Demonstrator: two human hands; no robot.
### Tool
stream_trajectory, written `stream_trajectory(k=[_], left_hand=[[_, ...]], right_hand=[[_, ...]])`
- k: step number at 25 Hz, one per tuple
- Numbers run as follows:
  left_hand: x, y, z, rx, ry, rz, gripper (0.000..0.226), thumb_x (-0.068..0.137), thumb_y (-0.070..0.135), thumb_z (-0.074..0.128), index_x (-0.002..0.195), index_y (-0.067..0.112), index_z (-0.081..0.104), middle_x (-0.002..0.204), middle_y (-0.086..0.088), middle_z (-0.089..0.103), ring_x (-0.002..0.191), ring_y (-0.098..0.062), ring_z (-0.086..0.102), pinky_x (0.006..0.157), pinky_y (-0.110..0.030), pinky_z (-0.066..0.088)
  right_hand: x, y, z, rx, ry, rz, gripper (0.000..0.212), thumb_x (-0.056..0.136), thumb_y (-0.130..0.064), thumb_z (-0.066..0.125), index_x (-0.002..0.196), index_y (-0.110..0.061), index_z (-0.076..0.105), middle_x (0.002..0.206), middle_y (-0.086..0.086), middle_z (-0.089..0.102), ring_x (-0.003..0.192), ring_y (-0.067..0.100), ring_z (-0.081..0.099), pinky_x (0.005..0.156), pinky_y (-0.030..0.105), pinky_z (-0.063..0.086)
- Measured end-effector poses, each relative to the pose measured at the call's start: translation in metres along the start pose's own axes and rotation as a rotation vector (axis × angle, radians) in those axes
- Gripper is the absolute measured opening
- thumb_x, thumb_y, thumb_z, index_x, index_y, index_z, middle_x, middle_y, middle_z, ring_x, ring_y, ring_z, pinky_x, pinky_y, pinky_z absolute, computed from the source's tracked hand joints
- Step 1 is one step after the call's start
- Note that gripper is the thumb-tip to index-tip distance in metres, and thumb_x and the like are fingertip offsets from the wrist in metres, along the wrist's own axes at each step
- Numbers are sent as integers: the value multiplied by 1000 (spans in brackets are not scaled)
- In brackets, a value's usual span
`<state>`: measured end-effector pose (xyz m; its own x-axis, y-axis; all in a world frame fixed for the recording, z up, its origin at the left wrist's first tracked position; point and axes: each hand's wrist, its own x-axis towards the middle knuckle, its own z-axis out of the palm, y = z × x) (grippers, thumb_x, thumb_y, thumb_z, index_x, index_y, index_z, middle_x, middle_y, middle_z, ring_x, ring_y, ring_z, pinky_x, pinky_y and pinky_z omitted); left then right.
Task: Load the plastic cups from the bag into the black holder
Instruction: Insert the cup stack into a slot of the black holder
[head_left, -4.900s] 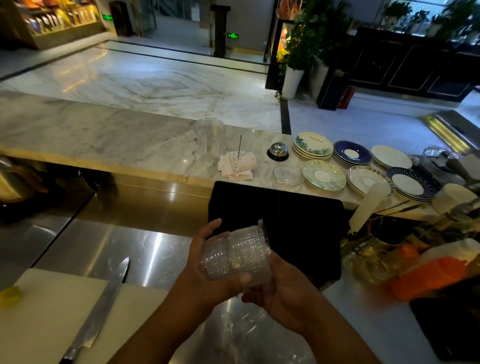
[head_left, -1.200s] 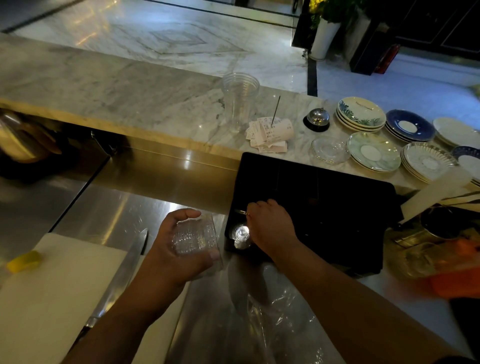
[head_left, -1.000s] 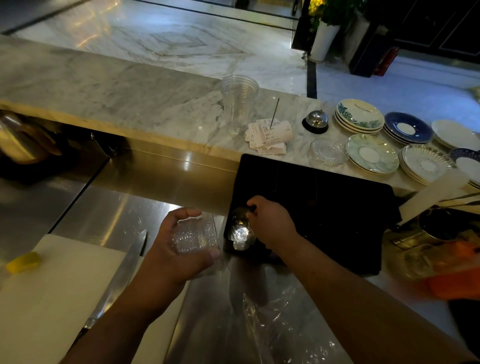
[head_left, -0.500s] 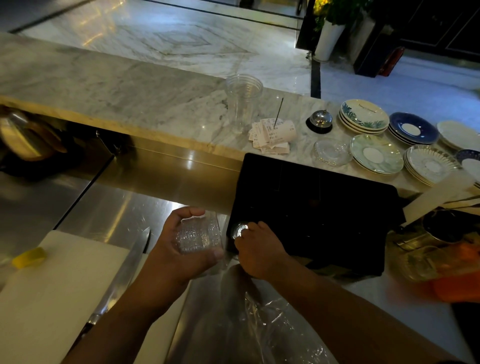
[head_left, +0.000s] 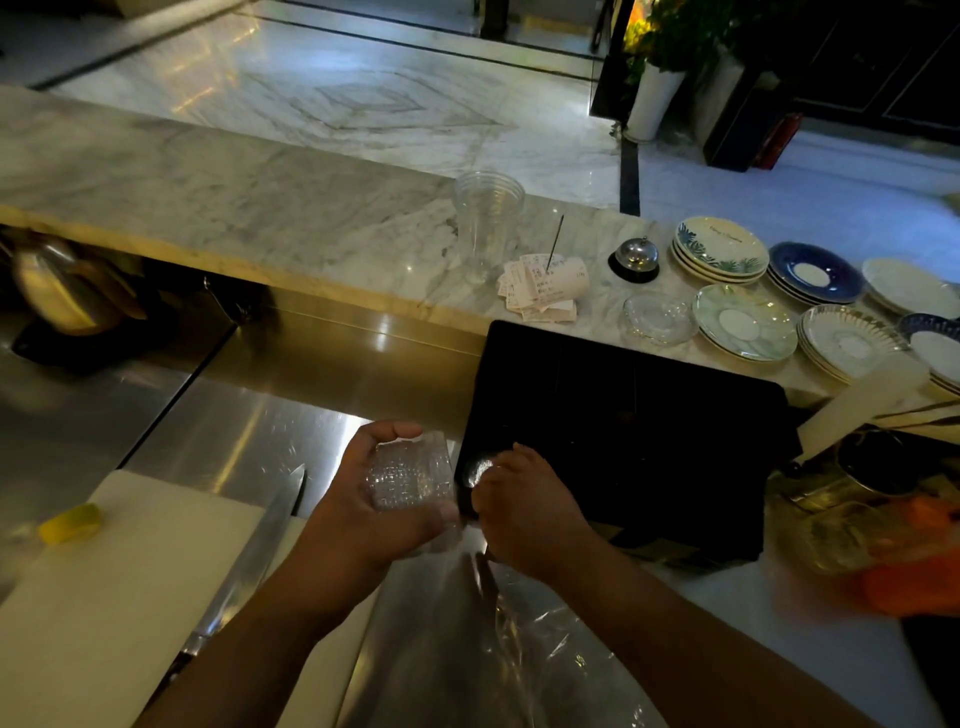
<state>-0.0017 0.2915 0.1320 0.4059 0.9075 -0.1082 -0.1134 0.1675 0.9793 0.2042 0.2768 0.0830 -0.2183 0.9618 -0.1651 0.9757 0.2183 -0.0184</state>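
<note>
My left hand (head_left: 374, 514) grips the stacked plastic cups (head_left: 408, 470) left of the black holder (head_left: 649, 415); my right hand (head_left: 519, 506) pinches one cup (head_left: 479, 467) at its near-left slot. I'd seat it squarely.

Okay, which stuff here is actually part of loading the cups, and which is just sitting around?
Part of the job:
stack of cups in the left hand
black holder
plastic bag
right hand

Just lying about:
knife
cutting board
saucers
bell
receipts
</note>
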Motion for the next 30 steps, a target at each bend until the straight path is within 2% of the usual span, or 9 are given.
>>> stream_trajectory(k=[1, 3, 5, 6, 11, 15, 22, 26, 30], left_hand=[[0, 2, 2, -5, -2, 1, 74, 47, 28, 91, 115, 42, 64, 95, 24, 73, 89, -10, 76, 66, -30, 63], [1, 4, 8, -6, -12, -5, 73, 47, 27, 91, 113, 41, 64, 95, 23, 74, 87, -10, 77, 67, -33, 64], [3, 3, 17, 0, -36, -12, 73, 50, 24, 91, 116, 38, 63, 105, 9, 77, 91, -20, 78, 71, -41, 66], [4, 2, 22, 7, -54, -13, 74, 52, 23, 91, 119, 36, 61, 109, 1, 77, 95, -25, 78, 75, -45, 66], [6, -5, 37, 10, -141, -23, 80, 58, 19, 97, 125, 38, 59, 117, -6, 75, 101, -30, 77, 73, -38, 64], [6, -9, 41, 40, -165, -27, 83, 64, 25, 99, 133, 35, 56, 124, -9, 72, 109, -35, 74, 78, -47, 65], [4, -9, 42, 109, -175, 2, 81, 64, 27, 98, 133, 36, 56, 123, -4, 71, 109, -32, 74, 76, -41, 65], [4, -7, 37, 93, -99, 21, 72, 61, 25, 95, 124, 37, 62, 118, -4, 74, 100, -28, 77, 75, -37, 65], [2, -5, 29, -20, -32, -20, 68, 58, 26, 94, 119, 35, 66, 117, -3, 76, 98, -28, 78, 78, -47, 66]], right_hand=[[-8, 0, -14, 333, 135, 138, 15, 92, -24, 57, 89, -24, 72, 90, -6, 67, 96, 13, 60, 100, 38, 49], [-25, -8, -45, 1217, 206, 394, 14, 90, -27, 61, 96, -32, 72, 92, -3, 73, 88, 13, 67, 82, 31, 60], [-39, -14, -65, 1813, 28, 392, 27, 84, -44, 66, 110, -43, 69, 108, 8, 75, 91, 22, 74, 81, 44, 62], [-44, -17, -72, 1905, -65, 356, 37, 82, -50, 69, 118, -44, 66, 115, 9, 74, 96, 26, 75, 81, 49, 62], [-62, -12, -79, 1925, -18, 397, 51, 88, -27, 71, 136, -22, 53, 131, 20, 65, 113, 44, 68, 94, 68, 52], [-75, -4, -78, 2034, -7, 403, 53, 86, -22, 73, 136, -16, 54, 132, 24, 64, 117, 47, 65, 99, 74, 44], [-75, -6, -76, 1984, -1, 355, 48, 88, -18, 75, 132, -19, 57, 130, 22, 65, 112, 44, 68, 90, 67, 54], [-75, 5, -66, 2057, -44, 327, 50, 80, -32, 79, 126, -17, 63, 113, 18, 71, 97, 37, 70, 74, 51, 61], [-63, 19, -49, 2057, 2, 395, 63, 67, -42, 89, 123, -27, 64, 122, 20, 67, 90, 35, 73, 70, 47, 61]])
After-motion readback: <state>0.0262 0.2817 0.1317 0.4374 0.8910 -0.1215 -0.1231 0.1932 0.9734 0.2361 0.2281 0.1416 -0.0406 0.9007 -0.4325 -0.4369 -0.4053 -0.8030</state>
